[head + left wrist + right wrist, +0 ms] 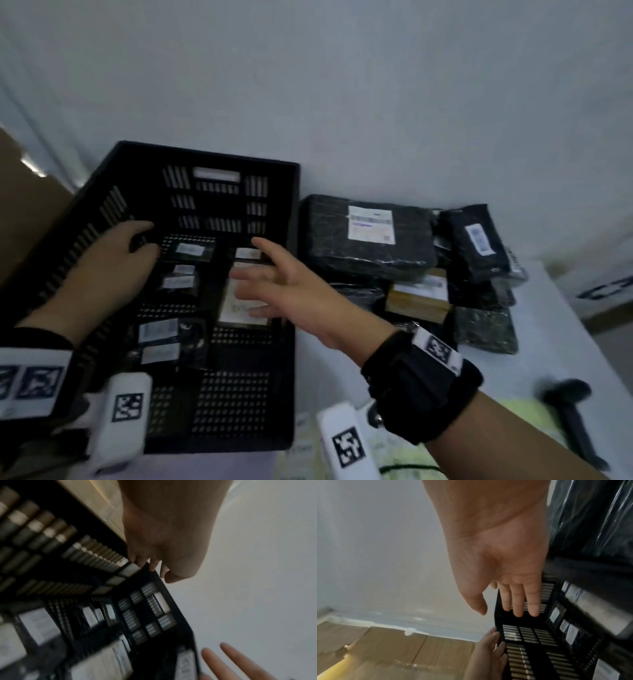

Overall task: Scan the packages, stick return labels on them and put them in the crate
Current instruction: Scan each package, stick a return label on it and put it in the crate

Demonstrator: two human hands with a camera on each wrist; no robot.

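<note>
Crate (85, 219) holds labelled packages (239, 301); left hand (113, 253) grasps its wall, right hand (294, 291) released.

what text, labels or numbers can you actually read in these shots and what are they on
No text is legible in any view.
White shipping label on the large black wrapped package: barcode and print blurred.
White barcode sticker on the black plastic mailer: unreadable.
White labels on the packages in the black slotted plastic crate: blurred.
Square black-and-white tags on the wristbands: patterns, no words.

Plain pale wall (342, 85) behind white table (548, 342), dim light.
</note>
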